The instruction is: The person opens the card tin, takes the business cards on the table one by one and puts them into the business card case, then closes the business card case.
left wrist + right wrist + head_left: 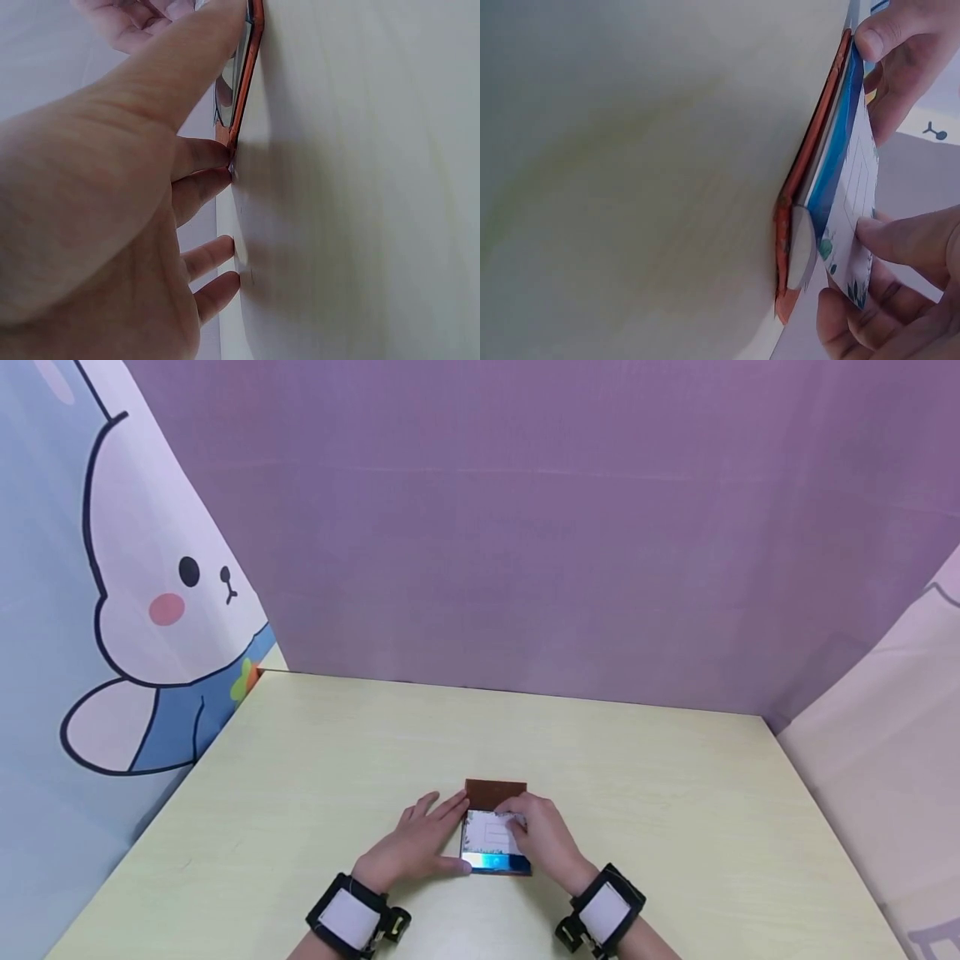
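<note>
Brown holder (495,792) half hidden under card (491,835) and hands.

A folder (495,793) lies on the table (675,810), near its front edge. A card (489,835) lies on the folder. The left hand (416,843) rests at its left side, the right hand (547,839) on its right.

pale wood table (315,777) in front of me, purple wall (525,527) behind it, bunny curtain (112,610) on my left, white sheet (885,760) right.
</note>
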A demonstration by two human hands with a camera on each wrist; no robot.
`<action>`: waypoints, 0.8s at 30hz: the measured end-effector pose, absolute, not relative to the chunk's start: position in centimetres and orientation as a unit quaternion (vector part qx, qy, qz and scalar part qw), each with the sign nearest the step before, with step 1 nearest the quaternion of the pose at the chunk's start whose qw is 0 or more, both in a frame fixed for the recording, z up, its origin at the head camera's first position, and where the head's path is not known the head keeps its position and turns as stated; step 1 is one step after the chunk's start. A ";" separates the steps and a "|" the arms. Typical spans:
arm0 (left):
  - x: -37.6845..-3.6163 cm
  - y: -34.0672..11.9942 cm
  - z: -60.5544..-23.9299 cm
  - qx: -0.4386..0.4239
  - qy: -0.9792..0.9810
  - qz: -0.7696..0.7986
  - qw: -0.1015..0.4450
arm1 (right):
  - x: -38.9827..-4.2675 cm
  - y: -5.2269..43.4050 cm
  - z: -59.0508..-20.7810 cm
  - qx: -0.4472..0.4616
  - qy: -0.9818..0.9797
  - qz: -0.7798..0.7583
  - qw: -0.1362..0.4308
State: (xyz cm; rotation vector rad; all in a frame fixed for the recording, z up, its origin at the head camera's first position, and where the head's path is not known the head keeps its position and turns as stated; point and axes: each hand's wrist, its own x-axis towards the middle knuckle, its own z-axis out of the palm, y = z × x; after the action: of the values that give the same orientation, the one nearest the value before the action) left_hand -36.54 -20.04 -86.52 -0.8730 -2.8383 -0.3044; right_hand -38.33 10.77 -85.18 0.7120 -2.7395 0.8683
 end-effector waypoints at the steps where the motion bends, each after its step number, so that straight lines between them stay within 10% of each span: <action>1: -36.6 -20.1 -86.6 -0.292 -0.948 -0.102 0.078 | -38.5 10.8 -85.4 0.242 -0.921 0.292 0.088; 24: -36.4 -19.6 -85.5 -0.286 -0.950 -0.105 0.073 | -36.9 11.0 -86.5 0.282 -0.934 0.206 0.069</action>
State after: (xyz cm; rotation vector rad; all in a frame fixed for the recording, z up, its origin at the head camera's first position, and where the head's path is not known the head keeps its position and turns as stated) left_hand -36.40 -19.63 -85.51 -0.8589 -2.8519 -0.3143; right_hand -36.95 11.04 -86.52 0.8501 -2.8129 0.6211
